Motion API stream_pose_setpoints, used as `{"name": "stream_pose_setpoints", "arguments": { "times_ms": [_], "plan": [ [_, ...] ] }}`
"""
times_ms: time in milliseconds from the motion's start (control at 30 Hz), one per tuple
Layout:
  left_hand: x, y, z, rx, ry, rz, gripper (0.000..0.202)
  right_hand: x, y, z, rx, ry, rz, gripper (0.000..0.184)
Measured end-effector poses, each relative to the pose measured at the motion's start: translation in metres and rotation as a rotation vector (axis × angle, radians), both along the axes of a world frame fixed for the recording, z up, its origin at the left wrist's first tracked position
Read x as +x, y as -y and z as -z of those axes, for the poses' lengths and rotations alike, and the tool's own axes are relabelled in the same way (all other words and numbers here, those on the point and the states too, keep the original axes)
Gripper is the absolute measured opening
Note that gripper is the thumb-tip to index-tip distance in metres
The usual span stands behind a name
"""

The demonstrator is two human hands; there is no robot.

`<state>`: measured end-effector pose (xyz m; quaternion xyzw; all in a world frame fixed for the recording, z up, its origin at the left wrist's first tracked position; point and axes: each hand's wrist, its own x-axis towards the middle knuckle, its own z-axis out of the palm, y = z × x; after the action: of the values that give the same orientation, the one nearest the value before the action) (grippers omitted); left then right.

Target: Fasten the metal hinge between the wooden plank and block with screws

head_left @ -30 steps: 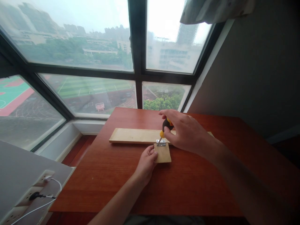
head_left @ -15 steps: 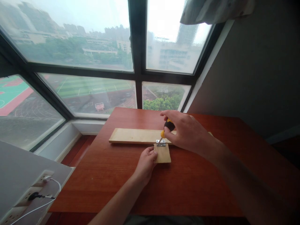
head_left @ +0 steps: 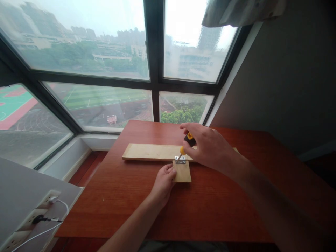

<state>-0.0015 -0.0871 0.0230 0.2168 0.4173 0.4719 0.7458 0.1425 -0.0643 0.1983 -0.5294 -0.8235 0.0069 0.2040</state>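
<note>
My right hand (head_left: 210,147) is closed round the black and yellow handle of a screwdriver (head_left: 186,144), whose tip rests on a small metal hinge (head_left: 180,160). The hinge joins a long pale wooden board (head_left: 149,152) to a small wooden block (head_left: 183,172). My left hand (head_left: 163,183) grips the left edge of the small block, pressing it to the red-brown table (head_left: 210,210).
A large window rises behind the table's far edge. A grey wall runs along the right. At the lower left a white power strip (head_left: 39,218) holds a black plug and a white cable. A folded cloth (head_left: 241,12) hangs at the top right.
My right hand has shifted its fingers slightly on the screwdriver handle. The left hand and the wood pieces stay where they were.
</note>
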Motion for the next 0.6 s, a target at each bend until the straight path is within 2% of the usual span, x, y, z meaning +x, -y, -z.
{"name": "stream_pose_setpoints", "arguments": {
  "times_ms": [100, 267, 367, 533, 600],
  "plan": [
    [0.0000, 0.0001, 0.0002, 0.005, 0.010, -0.004, 0.033, -0.0003, 0.0016, -0.0004, -0.011, 0.009, -0.034, 0.049],
    [-0.0002, 0.0000, -0.0001, 0.001, -0.004, -0.008, 0.033, -0.0031, 0.0017, -0.0016, 0.025, 0.055, 0.076, 0.034],
    [0.0001, -0.0006, -0.0001, -0.007, -0.018, -0.006, 0.032, -0.0037, 0.0014, -0.0014, 0.015, 0.041, 0.069, 0.029],
    [0.0009, -0.0002, -0.0009, 0.005, 0.004, 0.000, 0.031, -0.0025, 0.0039, -0.0012, 0.020, 0.018, 0.015, 0.044],
    [0.0009, 0.0002, -0.0014, 0.007, 0.002, 0.001, 0.031, -0.0025, 0.0047, -0.0017, 0.031, 0.033, 0.025, 0.040]
  ]
}}
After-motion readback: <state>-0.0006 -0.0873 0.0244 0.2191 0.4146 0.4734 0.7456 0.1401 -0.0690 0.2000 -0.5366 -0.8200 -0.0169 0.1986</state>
